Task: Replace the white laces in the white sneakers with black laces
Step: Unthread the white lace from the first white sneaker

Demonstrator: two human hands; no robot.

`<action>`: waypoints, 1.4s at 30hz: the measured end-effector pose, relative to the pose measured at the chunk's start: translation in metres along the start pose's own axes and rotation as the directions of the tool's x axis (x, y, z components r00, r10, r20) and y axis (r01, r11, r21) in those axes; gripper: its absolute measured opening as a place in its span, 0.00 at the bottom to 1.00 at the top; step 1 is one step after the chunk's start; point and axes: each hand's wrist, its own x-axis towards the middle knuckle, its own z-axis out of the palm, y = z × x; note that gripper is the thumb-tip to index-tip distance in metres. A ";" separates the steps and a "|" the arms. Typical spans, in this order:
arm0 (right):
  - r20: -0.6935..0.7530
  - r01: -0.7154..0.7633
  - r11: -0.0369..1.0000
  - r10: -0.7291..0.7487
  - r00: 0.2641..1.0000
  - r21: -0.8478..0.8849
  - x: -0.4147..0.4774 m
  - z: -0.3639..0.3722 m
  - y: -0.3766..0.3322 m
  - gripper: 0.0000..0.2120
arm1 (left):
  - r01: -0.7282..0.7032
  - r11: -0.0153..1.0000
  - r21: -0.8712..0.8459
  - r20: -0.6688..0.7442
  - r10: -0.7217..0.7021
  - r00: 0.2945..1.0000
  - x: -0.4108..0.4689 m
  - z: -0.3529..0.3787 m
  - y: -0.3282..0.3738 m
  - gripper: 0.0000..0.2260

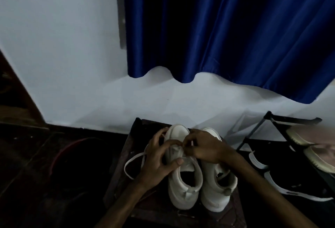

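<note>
Two white sneakers stand side by side on a dark wooden stool point(125, 157), toes toward the wall. My left hand point(159, 162) grips the left sneaker point(183, 191) across its tongue, thumb on the right side. My right hand point(203, 148) pinches the white lace point(135, 157) at the left sneaker's eyelets. A loose loop of that lace hangs off the stool's left side. The right sneaker point(217, 197) stands partly under my right forearm. No black laces are visible.
A black shoe rack point(272, 121) stands at the right, holding cream-soled shoes point(315, 157) and a black shoe with a white sole point(290, 188). A blue curtain point(226, 28) hangs over the white wall. The floor at the left is dark, with a red cable point(59, 151).
</note>
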 end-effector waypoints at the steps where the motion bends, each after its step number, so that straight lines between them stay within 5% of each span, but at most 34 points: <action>1: 0.036 -0.024 0.999 0.024 0.999 0.021 0.003 0.000 -0.002 0.06 | -0.009 1.000 0.012 -0.010 0.009 1.000 0.000 0.000 -0.003 0.22; 3: 0.061 -0.066 0.995 0.061 0.996 0.073 0.007 0.002 -0.002 0.12 | -0.010 0.999 0.036 -0.017 0.010 1.000 0.001 0.001 -0.004 0.22; 7: 0.083 -0.041 0.999 0.038 0.996 0.033 0.007 -0.007 0.001 0.05 | 0.027 0.991 0.130 -0.014 -0.025 1.000 -0.001 0.001 -0.003 0.19; 12: 0.201 -0.052 0.961 -0.003 0.980 0.270 -0.011 -0.038 0.019 0.04 | 0.059 0.963 0.263 -0.083 -0.038 0.996 -0.005 -0.002 0.003 0.19; 17: 0.184 -0.048 0.997 0.038 0.982 0.053 -0.005 -0.027 0.005 0.10 | 0.028 0.957 0.290 -0.031 -0.020 0.999 -0.004 -0.001 0.002 0.23; 24: 0.058 -0.016 0.989 0.025 0.998 -0.145 0.003 -0.014 -0.005 0.06 | -0.076 0.979 0.189 0.016 0.074 0.997 -0.002 0.000 -0.003 0.22; 33: -0.107 -0.077 0.931 0.123 0.987 0.356 -0.009 -0.022 0.024 0.04 | -0.026 0.991 0.132 0.062 0.018 0.998 -0.001 -0.002 0.003 0.19; 39: -0.207 -0.028 0.990 0.056 0.977 0.139 -0.009 -0.016 0.010 0.06 | -0.064 0.990 0.128 0.041 0.059 0.997 -0.001 0.000 0.001 0.18; 42: -0.036 -0.051 0.990 0.047 0.998 -0.131 -0.001 -0.012 -0.009 0.08 | -0.043 0.990 0.132 0.022 0.040 0.999 -0.003 0.000 0.001 0.19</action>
